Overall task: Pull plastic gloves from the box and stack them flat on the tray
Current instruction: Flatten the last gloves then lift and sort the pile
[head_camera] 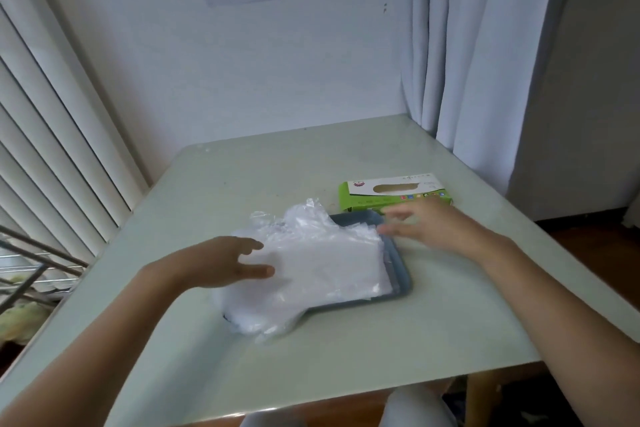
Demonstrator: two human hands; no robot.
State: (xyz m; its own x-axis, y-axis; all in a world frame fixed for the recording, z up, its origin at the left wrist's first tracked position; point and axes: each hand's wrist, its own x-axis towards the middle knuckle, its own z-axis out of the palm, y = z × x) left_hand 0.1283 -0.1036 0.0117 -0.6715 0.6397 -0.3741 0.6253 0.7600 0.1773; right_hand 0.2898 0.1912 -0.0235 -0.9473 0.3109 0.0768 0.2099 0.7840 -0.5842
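Head view: pale green table (346,350), walled corner, curtain at right.
Tray (401,282): blue-grey, mid-table, mostly covered.
Gloves (311,263): clear plastic stack on tray, spilling over its near-left edge.
Box (394,192): green, oval slot on top, just beyond tray's far-right corner.
Left hand (221,262): spread wide, fingertips on stack's left edge, nothing gripped.
Right hand (429,222): fingers extended, blurred, at stack's far-right edge; hold cannot be told.

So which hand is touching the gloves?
The left hand: its fingers rest on the gloves at the pile's left side. The right hand is blurred at the tray's far corner.
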